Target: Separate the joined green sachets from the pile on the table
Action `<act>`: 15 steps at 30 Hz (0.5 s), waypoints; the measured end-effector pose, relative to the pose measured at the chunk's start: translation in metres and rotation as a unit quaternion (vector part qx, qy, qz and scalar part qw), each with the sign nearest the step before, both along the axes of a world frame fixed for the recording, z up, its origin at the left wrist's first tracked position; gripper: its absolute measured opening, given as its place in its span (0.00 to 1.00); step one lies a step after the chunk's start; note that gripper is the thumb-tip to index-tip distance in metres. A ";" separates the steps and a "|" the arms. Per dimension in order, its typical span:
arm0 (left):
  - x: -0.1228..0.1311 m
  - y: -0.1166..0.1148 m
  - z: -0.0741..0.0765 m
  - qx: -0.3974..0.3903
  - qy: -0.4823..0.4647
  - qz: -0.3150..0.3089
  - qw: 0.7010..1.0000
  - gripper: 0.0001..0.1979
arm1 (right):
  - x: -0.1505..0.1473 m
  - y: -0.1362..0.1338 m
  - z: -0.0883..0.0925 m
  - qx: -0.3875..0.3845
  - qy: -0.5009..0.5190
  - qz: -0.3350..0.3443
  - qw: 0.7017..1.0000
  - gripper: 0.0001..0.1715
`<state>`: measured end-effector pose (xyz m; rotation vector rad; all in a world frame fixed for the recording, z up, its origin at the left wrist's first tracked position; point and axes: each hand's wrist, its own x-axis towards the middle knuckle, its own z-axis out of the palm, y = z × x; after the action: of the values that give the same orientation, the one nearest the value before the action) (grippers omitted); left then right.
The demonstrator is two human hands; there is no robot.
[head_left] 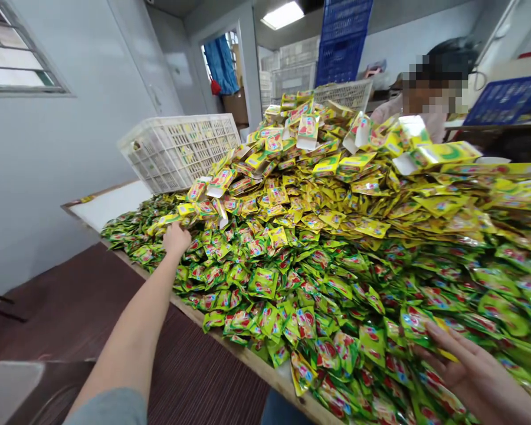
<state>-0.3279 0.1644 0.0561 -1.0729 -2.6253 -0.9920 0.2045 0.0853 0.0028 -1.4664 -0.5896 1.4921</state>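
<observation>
"Status pls, which step's being worked?"

"Picking-up, I'd say: R hand (464, 361) is holding a green sachet (412, 321) at the near right of the heap (265, 283), L hand (177, 239) is reaching to the yellow cartons (170, 220) on the heap's left side, below the white basket (190, 147)"

"L hand gripping anything?"

"Can't tell, back of the hand is hiding the fingertips; fingers are curling in, so it's touching or pinching, no way of confirming"

"And R?"

"Narrow: digits are closing on the sachet's edge, most of it is sticking out past the tips; bit of yellow's also showing btwn them, can't ID it"

"What's the next move calling for?"

"L: prob. a neat pinch w/o dragging neighbours, since packs are lying loose and overlapping; R: a light hold, wrapper's looking slick"

"Arms?"

"L arm's stretching well fwd over the table edge (248, 358), nearly straight; R hand's coming in low from the bottom right corner, fingers pointing left across the sachets"
</observation>
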 end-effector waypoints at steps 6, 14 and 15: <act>0.076 -0.016 0.031 0.131 0.105 -0.078 0.983 0.14 | -0.005 -0.005 0.006 0.058 0.057 0.008 0.997 0.19; 0.307 -0.094 -0.005 0.273 -0.119 -0.571 0.765 0.23 | -0.009 -0.025 0.015 0.180 0.145 0.164 0.959 0.20; 0.325 -0.096 -0.014 0.246 -0.168 -0.583 0.756 0.24 | -0.007 -0.025 0.016 0.195 0.146 0.162 0.956 0.21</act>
<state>-0.0033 0.0680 0.0422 -2.5489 -1.3810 -2.0353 0.1976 0.0604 0.0190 -0.8533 -0.9115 1.6863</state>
